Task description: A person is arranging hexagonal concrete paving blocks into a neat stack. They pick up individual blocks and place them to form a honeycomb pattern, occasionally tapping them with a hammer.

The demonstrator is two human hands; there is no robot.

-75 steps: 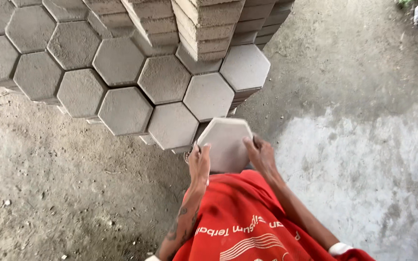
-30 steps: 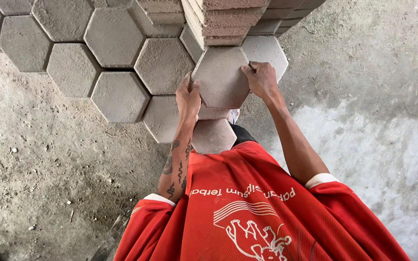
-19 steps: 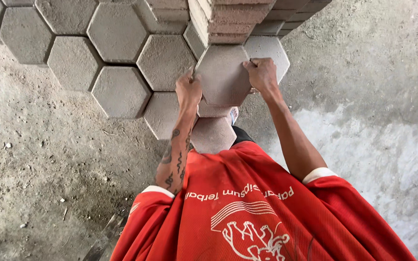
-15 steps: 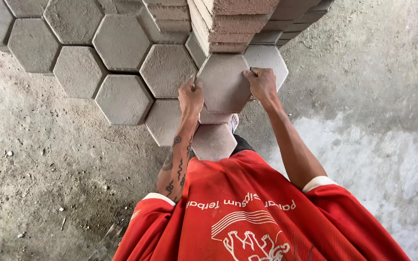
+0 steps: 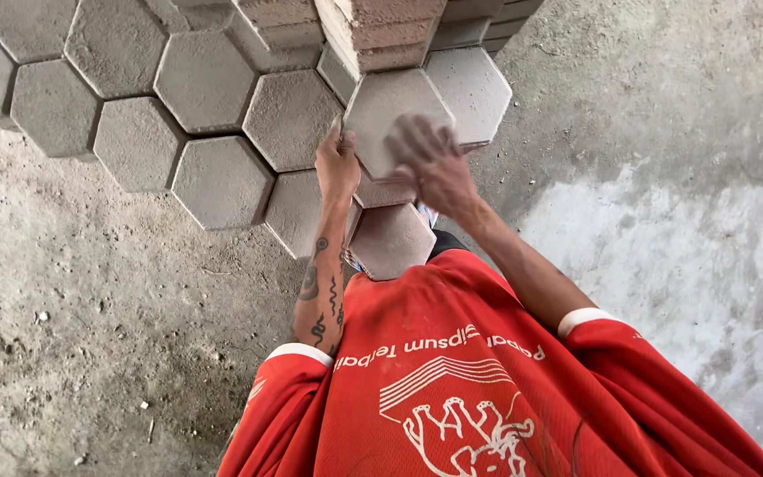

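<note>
Your left hand (image 5: 337, 166) grips the left edge of a grey hexagonal paver (image 5: 390, 110) lying on top of a short stack. Your right hand (image 5: 430, 163) is motion-blurred, spread over the paver's lower right face; contact cannot be confirmed. Another hexagonal paver (image 5: 392, 240) lies just below, near your red shirt (image 5: 452, 389). Rows of pavers (image 5: 205, 84) extend left in a honeycomb layout. Taller stacks (image 5: 373, 31) stand behind. Concrete floor (image 5: 90, 336) below.

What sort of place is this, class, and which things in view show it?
Probably a paving-block yard or building site: stacked grey hexagonal concrete pavers, a rough dusty concrete floor, and a left hand on one grey hexagonal block.
</note>
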